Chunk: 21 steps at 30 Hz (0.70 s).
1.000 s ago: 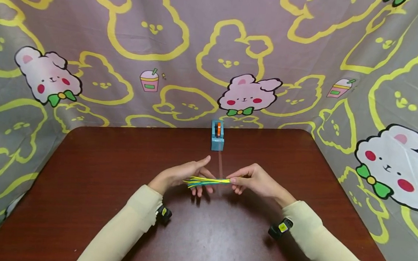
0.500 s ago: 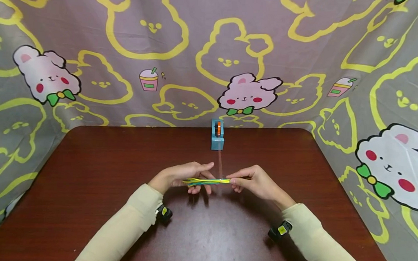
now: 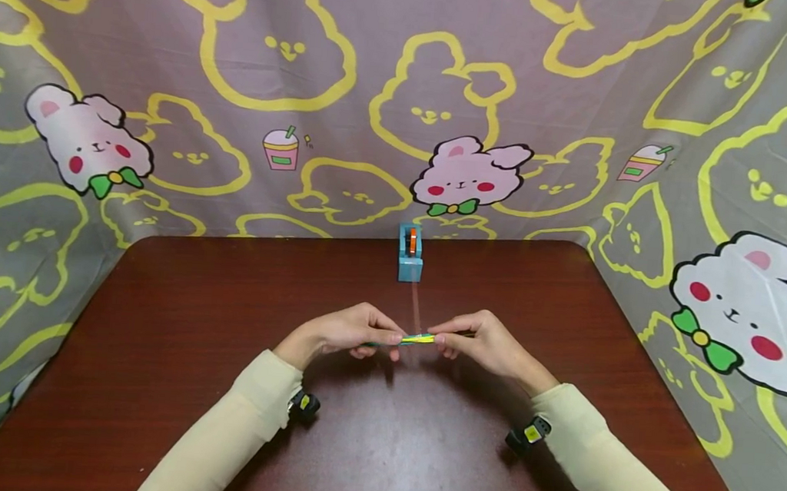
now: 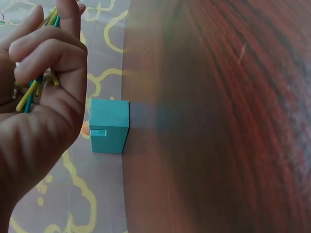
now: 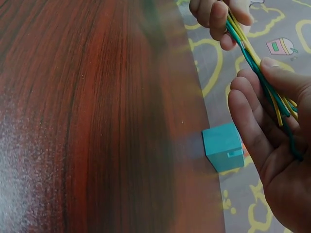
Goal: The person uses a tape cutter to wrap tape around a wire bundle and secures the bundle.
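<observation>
Seen from the head camera, a bundle of thin yellow and green strands (image 3: 418,340) is lying crosswise in the air above the brown wood-grain table (image 3: 222,301), spanning the gap between 2 bare hands. At its 9 o'clock end the left hand (image 3: 352,330) is pinching it between thumb and curled fingers, with loose tips poking out near the palm in the left wrist view. At its 3 o'clock end the right hand (image 3: 490,345) is pinching it under the thumb, the finger gap closed down to the bundle's thickness, while the other fingers are lying straighter behind and several ends are fanning out past the grip.

At 12 o'clock from the bundle, a blue tape dispenser (image 3: 409,271) is standing near the table's far edge, and 1 clear tape strip (image 3: 417,307) is running from it towards 6 o'clock to meet the strands. Whether the adhesive is gripping them, I cannot tell.

What could be going wrong: uneven pinching may be letting single strands slide, so the bundle could splay or twist. Pulling hard towards 6 o'clock might be dragging the dispenser or peeling the strip loose. Slack tape could be folding onto itself or catching a fingertip.
</observation>
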{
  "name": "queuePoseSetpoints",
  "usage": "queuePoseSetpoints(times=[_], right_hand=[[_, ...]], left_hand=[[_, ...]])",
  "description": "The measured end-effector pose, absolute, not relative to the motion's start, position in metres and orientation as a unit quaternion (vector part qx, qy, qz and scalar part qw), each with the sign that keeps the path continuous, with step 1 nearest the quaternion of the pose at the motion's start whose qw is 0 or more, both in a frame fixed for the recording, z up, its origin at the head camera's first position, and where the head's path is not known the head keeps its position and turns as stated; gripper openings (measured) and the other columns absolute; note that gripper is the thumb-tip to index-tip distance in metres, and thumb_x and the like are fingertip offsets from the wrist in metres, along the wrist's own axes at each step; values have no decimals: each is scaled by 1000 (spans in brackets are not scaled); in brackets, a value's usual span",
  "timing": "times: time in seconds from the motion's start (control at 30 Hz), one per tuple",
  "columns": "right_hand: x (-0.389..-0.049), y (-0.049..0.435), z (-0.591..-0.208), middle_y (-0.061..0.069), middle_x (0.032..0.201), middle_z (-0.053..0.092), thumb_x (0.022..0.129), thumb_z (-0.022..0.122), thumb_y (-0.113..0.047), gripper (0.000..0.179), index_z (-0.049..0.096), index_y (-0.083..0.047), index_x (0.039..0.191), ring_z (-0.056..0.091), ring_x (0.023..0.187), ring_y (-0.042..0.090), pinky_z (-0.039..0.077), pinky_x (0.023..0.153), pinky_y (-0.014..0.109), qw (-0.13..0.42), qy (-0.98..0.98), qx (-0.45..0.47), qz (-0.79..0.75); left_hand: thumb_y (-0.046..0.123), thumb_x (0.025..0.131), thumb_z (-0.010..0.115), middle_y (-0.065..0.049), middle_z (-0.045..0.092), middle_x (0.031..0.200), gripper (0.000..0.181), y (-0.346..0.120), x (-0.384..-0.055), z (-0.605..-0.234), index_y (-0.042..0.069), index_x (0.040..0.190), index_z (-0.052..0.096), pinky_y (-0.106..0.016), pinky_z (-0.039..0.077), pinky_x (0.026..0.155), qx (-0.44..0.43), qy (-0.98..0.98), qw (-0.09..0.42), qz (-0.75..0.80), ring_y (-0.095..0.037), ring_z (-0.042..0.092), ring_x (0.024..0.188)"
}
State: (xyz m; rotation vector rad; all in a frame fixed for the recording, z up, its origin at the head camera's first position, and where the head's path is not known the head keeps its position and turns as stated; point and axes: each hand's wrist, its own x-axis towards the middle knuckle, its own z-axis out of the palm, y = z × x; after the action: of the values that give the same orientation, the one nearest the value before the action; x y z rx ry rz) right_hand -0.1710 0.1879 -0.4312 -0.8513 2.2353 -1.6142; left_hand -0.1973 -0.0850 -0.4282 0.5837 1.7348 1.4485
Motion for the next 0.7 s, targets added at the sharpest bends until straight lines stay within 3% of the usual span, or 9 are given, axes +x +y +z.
queuePoseSetpoints(times=[0.17,0.33,0.47,0.57,0.7], right_hand=[[-169,185,-425,15,84,68,87,65,-12,19,71,-10,105,60,71,41,51,63,48,135,785,-269,-541],[-164,181,-405,2,88,69,89,64,-15,21,68,-8,108,60,73,26,50,61,38,116,811,-267,-507],[-174,185,-409,13,101,67,95,55,-22,30,64,-1,114,63,87,23,51,75,35,129,786,-237,-556],[-188,190,-422,23,111,62,98,43,-38,52,55,6,123,62,99,32,43,92,43,189,730,-186,-630],[-201,194,-429,26,124,53,93,30,-61,79,43,6,133,56,109,34,35,97,50,293,652,-101,-692]], left_hand=[[23,91,61,-31,62,88,33,-85,-194,-426,-2,112,65,-23,21,39,250,704,360,559,-12,27,41],[20,91,61,-30,62,83,29,-85,-190,-423,-1,110,67,-23,23,38,279,734,310,535,-12,28,40],[18,90,62,-25,65,78,22,-85,-187,-421,7,107,71,-23,24,41,289,764,259,516,-10,30,43],[18,89,63,-20,67,75,18,-86,-185,-420,13,105,72,-22,23,43,293,783,224,501,-8,29,47],[18,90,63,-15,68,75,20,-86,-181,-419,13,107,71,-21,25,45,301,803,191,477,-8,35,49]])
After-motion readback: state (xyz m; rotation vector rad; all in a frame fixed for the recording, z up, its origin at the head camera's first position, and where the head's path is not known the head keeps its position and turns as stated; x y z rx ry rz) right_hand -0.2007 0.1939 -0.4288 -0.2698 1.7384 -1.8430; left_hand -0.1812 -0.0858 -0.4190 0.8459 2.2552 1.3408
